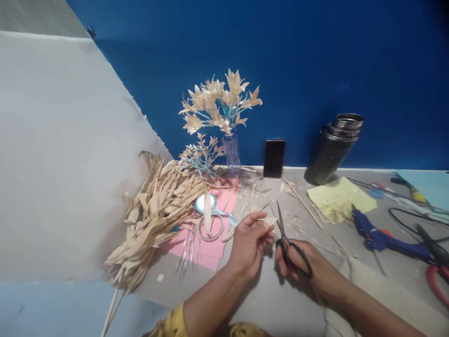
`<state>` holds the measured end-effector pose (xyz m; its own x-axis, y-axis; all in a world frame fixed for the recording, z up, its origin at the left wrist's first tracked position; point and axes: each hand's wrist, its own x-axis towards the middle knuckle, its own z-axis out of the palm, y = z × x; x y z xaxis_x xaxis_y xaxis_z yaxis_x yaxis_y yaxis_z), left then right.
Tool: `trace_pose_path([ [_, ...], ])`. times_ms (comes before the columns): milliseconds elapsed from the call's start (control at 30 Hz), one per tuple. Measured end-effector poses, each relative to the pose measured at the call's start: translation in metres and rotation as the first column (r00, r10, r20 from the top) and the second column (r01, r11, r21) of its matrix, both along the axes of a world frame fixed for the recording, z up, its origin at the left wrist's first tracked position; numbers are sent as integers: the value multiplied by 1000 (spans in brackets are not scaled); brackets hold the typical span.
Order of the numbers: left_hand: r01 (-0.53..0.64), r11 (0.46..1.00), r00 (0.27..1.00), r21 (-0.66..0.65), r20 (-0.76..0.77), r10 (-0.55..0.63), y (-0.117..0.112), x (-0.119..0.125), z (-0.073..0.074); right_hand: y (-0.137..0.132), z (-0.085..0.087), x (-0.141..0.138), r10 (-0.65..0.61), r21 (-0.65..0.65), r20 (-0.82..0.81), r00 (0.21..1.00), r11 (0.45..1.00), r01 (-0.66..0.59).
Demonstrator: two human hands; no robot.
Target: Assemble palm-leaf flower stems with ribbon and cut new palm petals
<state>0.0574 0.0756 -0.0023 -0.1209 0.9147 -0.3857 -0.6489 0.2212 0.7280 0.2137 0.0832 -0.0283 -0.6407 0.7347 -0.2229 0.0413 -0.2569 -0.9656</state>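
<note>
Between the thumb and fingers of my left hand (250,241) is a small pale piece of dried husk (271,221), its end pointing toward the scissors. My right hand (308,267) grips black-handled scissors (282,229) with the blades pointing up and away, just right of the husk piece. Whether the blades touch it, I cannot tell. To the left lies a large bundle of dried corn husks (164,196). Beside it, rolls of blue ribbon (205,204) and tape (220,229) rest on pink paper (213,255) near several thin wires (187,250).
Husk flowers (213,100) stand in a clear vase (231,154) at the back, near a smaller flower bunch (201,157). A phone (274,159) and a dark flask (333,150) are by the wall. Rightward lie yellow paper (342,199), a blue glue gun (386,241) and red-handled scissors (437,281).
</note>
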Motion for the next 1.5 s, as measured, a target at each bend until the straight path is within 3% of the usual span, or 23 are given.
trace_pose_path([
  [167,31,999,982,37,-189,-24,0,3,1,3,-1,1,-23,15,18,1000,1000,22],
  [367,52,998,997,-36,57,-50,2,1,-1,2,-1,2,-14,76,53,998,997,10],
  [500,39,999,990,-34,137,-34,4,4,-3,1,1,1,-4,111,111,994,994,-9],
  [733,48,999,998,3,-28,-48,3,8,1,1,1,-1,-36,100,156,987,995,21],
  [967,67,997,996,26,-54,-65,2,8,-1,1,4,-3,-75,63,188,979,996,64],
  [1300,110,992,971,66,-221,-94,4,-2,-3,-1,6,-3,-40,10,154,987,999,38],
  [1500,87,995,982,52,-171,-77,4,-3,-4,2,14,-3,-8,58,146,989,998,0],
])
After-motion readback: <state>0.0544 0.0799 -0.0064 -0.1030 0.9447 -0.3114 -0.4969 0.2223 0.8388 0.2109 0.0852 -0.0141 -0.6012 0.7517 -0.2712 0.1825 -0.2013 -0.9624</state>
